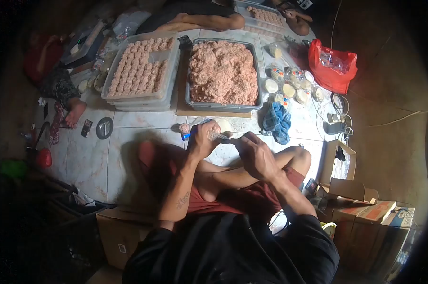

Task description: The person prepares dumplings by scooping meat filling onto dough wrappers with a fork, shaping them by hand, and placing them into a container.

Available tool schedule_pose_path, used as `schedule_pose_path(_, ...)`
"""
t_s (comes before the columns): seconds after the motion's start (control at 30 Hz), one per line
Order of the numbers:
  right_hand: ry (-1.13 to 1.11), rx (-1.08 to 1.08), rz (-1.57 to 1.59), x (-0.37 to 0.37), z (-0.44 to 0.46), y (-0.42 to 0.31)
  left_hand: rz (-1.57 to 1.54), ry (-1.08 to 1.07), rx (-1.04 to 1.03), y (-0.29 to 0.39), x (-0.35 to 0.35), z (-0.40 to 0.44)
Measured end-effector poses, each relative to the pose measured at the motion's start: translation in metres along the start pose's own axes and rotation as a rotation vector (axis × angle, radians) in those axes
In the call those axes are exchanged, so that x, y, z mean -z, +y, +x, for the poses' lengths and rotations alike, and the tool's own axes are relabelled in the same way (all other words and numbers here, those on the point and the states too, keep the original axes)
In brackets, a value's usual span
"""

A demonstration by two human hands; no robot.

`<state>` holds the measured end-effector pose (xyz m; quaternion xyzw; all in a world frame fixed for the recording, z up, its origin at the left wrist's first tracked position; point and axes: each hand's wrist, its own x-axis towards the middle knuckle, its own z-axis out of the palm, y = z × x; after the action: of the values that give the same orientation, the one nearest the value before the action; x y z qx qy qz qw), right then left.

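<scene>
My left hand (203, 140) is closed around a small lump of pinkish minced mixture (216, 128), above my crossed legs. Close on its right, my right hand (255, 154) has its fingers wrapped round a dark, thin tool (227, 140) whose tip meets the left hand. A pale round piece (223, 124) shows just behind the hands. Farther forward stands a grey tub (260, 94) heaped with minced mixture (222, 71). To its left, a clear tray (110, 98) holds rows of shaped lumps (140, 66).
A blue cloth (277, 123) lies right of the tub, near several round wrapped items (288, 90). Beyond are a red plastic bag (333, 66) and cables. Other people sit at the far side and left. Cardboard boxes (365, 222) stand at the right.
</scene>
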<state>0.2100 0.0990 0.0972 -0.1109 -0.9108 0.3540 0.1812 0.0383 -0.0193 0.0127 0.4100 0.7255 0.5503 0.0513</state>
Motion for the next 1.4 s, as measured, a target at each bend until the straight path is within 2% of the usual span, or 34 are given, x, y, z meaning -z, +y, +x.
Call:
schedule_pose_path(0.03,-0.014,-0.017,0.016,0.003,-0.007,-0.008,0.126,-0.252,0.208,0.013,0.009,0.003)
schedule_pose_path(0.07,0.067,-0.109,0.037,0.012,-0.009,-0.021,0.127,-0.261,0.205,0.026,0.018,0.008)
schedule_pose_path(0.13,0.234,-0.321,0.149,0.019,-0.015,-0.025,-0.369,-0.354,0.002,0.036,0.034,0.014)
schedule_pose_path(0.2,0.301,-0.273,0.150,0.015,-0.009,-0.032,-0.289,-0.316,0.013,0.015,0.016,0.006)
schedule_pose_path(0.23,0.207,-0.227,0.152,0.006,-0.009,-0.030,-0.215,-0.270,0.020,0.003,0.006,-0.001)
schedule_pose_path(0.27,0.111,-0.174,0.151,0.003,-0.009,-0.028,-0.018,-0.158,-0.183,0.023,0.010,0.005)
schedule_pose_path(0.3,0.113,-0.162,0.150,0.006,-0.008,-0.029,-0.014,-0.149,-0.191,0.027,0.014,0.008)
schedule_pose_path(0.37,0.118,-0.210,0.193,0.017,-0.008,-0.030,-0.007,-0.378,0.214,0.031,0.025,0.011)
schedule_pose_path(0.4,0.122,-0.254,0.192,0.025,-0.010,-0.034,-0.141,-0.276,0.154,0.045,0.031,0.011)
schedule_pose_path(0.43,0.168,-0.345,0.330,0.024,-0.014,-0.030,-0.307,-0.323,0.111,0.038,0.033,0.009)
schedule_pose_path(0.5,0.244,-0.325,0.262,0.026,-0.015,-0.037,-0.346,-0.268,0.024,0.047,0.046,0.009)
schedule_pose_path(0.57,0.169,-0.200,0.217,0.005,-0.019,-0.029,-0.287,-0.274,0.054,0.029,0.025,0.004)
schedule_pose_path(0.63,0.173,-0.148,0.222,-0.012,-0.019,-0.022,-0.022,-0.074,-0.213,0.000,-0.001,-0.007)
schedule_pose_path(0.7,0.217,-0.300,0.322,0.000,-0.023,-0.026,-0.400,-0.307,0.139,0.012,0.011,-0.001)
schedule_pose_path(0.73,0.311,-0.302,0.392,-0.001,-0.026,-0.020,-0.336,-0.275,0.087,0.043,0.026,0.004)
schedule_pose_path(0.77,0.312,-0.329,0.405,0.010,-0.026,-0.027,-0.335,-0.280,0.090,0.046,0.028,0.004)
schedule_pose_path(0.83,0.215,-0.338,0.255,0.019,-0.023,-0.036,-0.235,-0.224,0.119,0.048,0.028,0.005)
schedule_pose_path(0.87,0.217,-0.337,0.254,0.017,-0.024,-0.035,-0.224,-0.141,-0.005,0.039,0.022,0.005)
schedule_pose_path(0.97,0.153,-0.304,0.262,0.011,-0.022,-0.036,-0.287,-0.032,0.013,0.028,0.012,0.001)
schedule_pose_path(1.0,0.134,-0.300,0.229,0.013,-0.021,-0.043,-0.151,-0.014,0.018,0.031,0.015,0.000)
schedule_pose_path(1.1,0.128,-0.274,0.190,0.003,-0.018,-0.044,0.014,-0.061,0.002,0.040,0.018,0.000)
schedule_pose_path(1.17,0.219,-0.191,0.164,-0.004,-0.013,-0.041,-0.039,-0.058,0.029,0.041,0.014,-0.002)
schedule_pose_path(1.23,0.263,-0.167,0.162,-0.005,-0.004,-0.034,0.093,-0.099,-0.020,0.032,0.015,-0.004)
schedule_pose_path(1.27,0.310,-0.198,0.154,0.000,0.006,-0.032,0.012,-0.132,0.097,0.032,0.014,-0.006)
schedule_pose_path(1.3,0.359,-0.231,0.146,0.006,0.019,-0.029,0.009,-0.130,0.089,0.037,0.019,-0.006)
schedule_pose_path(1.37,0.534,-0.140,0.197,-0.006,0.054,0.020,-0.196,-0.283,0.037,0.045,0.032,-0.009)
schedule_pose_path(1.4,0.535,-0.102,0.044,-0.007,0.070,0.045,-0.447,-0.345,0.172,0.034,0.029,-0.015)
